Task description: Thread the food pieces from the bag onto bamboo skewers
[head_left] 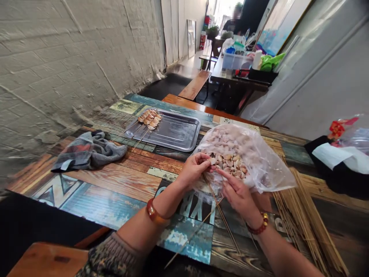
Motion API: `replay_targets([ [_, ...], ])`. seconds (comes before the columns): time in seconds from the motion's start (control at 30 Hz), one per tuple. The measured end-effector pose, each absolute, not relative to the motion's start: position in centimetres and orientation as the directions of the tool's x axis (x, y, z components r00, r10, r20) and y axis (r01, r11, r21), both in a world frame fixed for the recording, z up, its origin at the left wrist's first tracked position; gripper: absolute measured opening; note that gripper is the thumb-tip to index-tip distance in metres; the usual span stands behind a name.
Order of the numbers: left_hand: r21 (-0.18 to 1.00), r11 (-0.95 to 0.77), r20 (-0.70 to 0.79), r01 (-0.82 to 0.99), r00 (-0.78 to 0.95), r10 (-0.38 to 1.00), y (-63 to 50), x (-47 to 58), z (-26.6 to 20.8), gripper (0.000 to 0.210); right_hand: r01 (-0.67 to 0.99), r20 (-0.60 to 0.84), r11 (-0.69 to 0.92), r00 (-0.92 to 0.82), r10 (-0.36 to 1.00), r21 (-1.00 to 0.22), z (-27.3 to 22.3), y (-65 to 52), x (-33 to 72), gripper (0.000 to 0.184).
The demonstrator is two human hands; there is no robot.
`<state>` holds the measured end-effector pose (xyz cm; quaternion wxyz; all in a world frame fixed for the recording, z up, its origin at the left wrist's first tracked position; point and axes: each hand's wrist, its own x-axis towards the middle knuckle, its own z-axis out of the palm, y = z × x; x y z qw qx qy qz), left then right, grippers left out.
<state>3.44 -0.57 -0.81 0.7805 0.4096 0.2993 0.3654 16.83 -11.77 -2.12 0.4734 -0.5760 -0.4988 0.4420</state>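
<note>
My left hand (196, 166) is closed in a pinch on a pale garlic clove (212, 161). Close beside it, my right hand (238, 192) has its fingers wrapped round a thin bamboo skewer (191, 235), which slants down toward the table's near edge. Both hands are over the near side of an open clear plastic bag (271, 173), where many garlic cloves (234, 164) lie. A few loose skewers (225, 219) lie below my hands. On a metal tray (180, 134) rest several skewers threaded with cloves (151, 118), their bare ends sticking out over the rim.
Bundled bamboo skewers (309, 215) lie at the right of the wood-patterned table (138, 181). Left are grey knitted gloves or cloth (92, 150). A black bag with white paper (340, 156) sits far right. Beyond stand a bench (196, 84), a cluttered table (236, 75) and a person (230, 25).
</note>
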Motion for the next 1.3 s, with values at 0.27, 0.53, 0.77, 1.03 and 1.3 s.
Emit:
replay_targets([
  [0.27, 0.886, 0.348, -0.143, -0.305, 0.537, 0.832, -0.3, 4.1, -0.8, 0.026, 0.176, -0.051, -0.072, 0.121, 0.991, -0.982, -2.1, -11.8, 18.5, 0.032],
  [0.53, 0.904, 0.294, -0.111, -0.31, 0.495, 0.862, 0.4, 3.0, 0.7, 0.021, 0.449, 0.03, -0.051, 0.171, 0.985, -0.892, -2.9, -11.5, 18.5, 0.029],
  [0.77, 0.968, 0.177, -0.222, 0.176, 0.931, 0.29, -6.0, -0.3, 5.2, 0.013, 0.5, 0.096, 0.001, 0.164, 0.982, -0.866, -2.5, -11.6, 18.7, 0.03],
  [1.03, 0.872, -0.359, -0.253, 0.332, 0.935, 0.25, -9.1, -3.6, 5.3, 0.014, 0.623, 0.21, 0.095, 0.114, 0.971, -0.777, -2.4, -12.3, 18.1, 0.032],
  [1.3, 0.81, -0.393, -0.07, 0.436, 0.737, 0.673, -6.5, -4.0, 3.3, 0.011, 0.785, 0.285, 0.13, 0.062, 0.957, -0.606, -1.6, -13.0, 17.7, 0.034],
])
